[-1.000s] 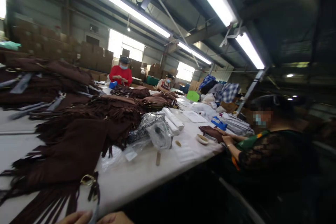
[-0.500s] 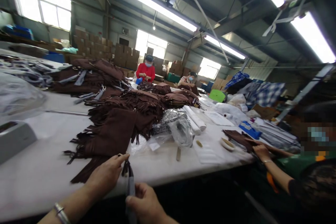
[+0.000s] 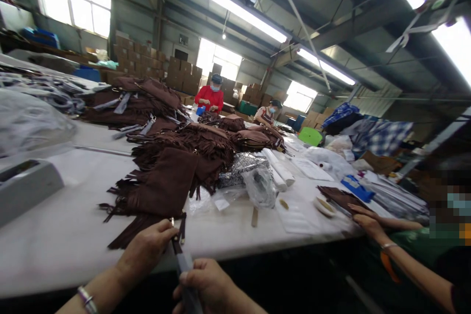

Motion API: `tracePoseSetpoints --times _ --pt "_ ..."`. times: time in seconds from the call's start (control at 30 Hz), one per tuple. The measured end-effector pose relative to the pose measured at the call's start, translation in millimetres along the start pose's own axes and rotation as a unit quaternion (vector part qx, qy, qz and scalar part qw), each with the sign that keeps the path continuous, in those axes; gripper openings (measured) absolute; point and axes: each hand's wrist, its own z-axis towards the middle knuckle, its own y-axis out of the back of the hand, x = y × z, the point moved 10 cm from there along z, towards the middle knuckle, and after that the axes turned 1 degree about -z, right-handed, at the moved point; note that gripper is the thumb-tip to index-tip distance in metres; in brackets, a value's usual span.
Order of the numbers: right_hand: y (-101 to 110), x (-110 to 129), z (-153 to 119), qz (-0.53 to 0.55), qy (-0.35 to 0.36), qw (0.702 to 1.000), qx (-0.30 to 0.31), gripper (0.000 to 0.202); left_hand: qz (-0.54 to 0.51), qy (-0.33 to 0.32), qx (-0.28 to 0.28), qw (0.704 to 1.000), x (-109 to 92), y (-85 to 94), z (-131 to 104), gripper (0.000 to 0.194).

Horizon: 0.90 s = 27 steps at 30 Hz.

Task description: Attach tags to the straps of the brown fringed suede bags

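My left hand (image 3: 147, 245) is closed in a pinch near the table's front edge, on the metal-fitted end of a dark bag strap (image 3: 177, 245). A pale, translucent wrapping (image 3: 184, 261) covers the strap lower down, and my right hand (image 3: 211, 282) is closed around that part. The strap runs slanting between both hands. Just beyond them lies a dark brown fringed bag (image 3: 164, 181), flat, its fringe spread to the left. A short brown strip with metal ends (image 3: 182, 225) hangs beside my left fingertips. My right fingers partly hide the lower strap.
Brown fringed bags (image 3: 206, 140) are heaped behind. A grey device (image 3: 31, 191) and plastic film (image 3: 33, 117) lie left. Bagged items (image 3: 259, 186), white rolls (image 3: 277, 169) and a small oval dish (image 3: 325, 207) lie right. A co-worker's hands (image 3: 368, 221) press brown material there; two people work farther back.
The view has shifted, so the scene sits slightly farther right. Both my hands keep hold of the strap, which now slants more. The co-worker's hands at right lie flatter on the brown material.
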Motion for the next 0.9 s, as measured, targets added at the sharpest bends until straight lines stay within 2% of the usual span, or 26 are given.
tracePoseSetpoints --times 0.13,0.33,0.43,0.57,0.63,0.77,0.9 --pt "-2.7 6.1 7.8 0.000 -0.019 0.998 -0.054 0.025 -0.017 -0.015 -0.036 0.999 -5.7 2.5 -10.1 0.041" --pt "-4.3 13.2 25.0 0.046 -0.034 0.995 -0.078 0.014 -0.092 0.011 -0.070 0.993 10.1 -1.9 -19.2 0.032" --pt "-2.8 10.2 31.2 0.054 -0.045 0.994 -0.081 0.016 -0.169 0.061 -0.068 0.981 24.7 -5.3 -21.4 0.027" --pt "-7.7 7.3 33.1 0.053 -0.057 0.995 -0.069 0.017 -0.195 0.159 -0.095 0.963 41.5 5.1 -17.9 0.035" --pt "-8.7 6.5 33.4 0.051 -0.062 0.994 -0.071 0.018 -0.168 0.172 -0.076 0.968 39.3 8.7 -10.6 0.037" --pt "-9.5 7.8 38.7 0.057 -0.069 0.993 -0.073 0.025 -0.118 0.183 0.002 0.976 32.7 3.3 2.8 0.039" --pt "-16.6 9.5 46.3 0.078 -0.103 0.990 -0.064 0.037 -0.127 0.207 0.021 0.970 36.1 1.0 6.6 0.039"
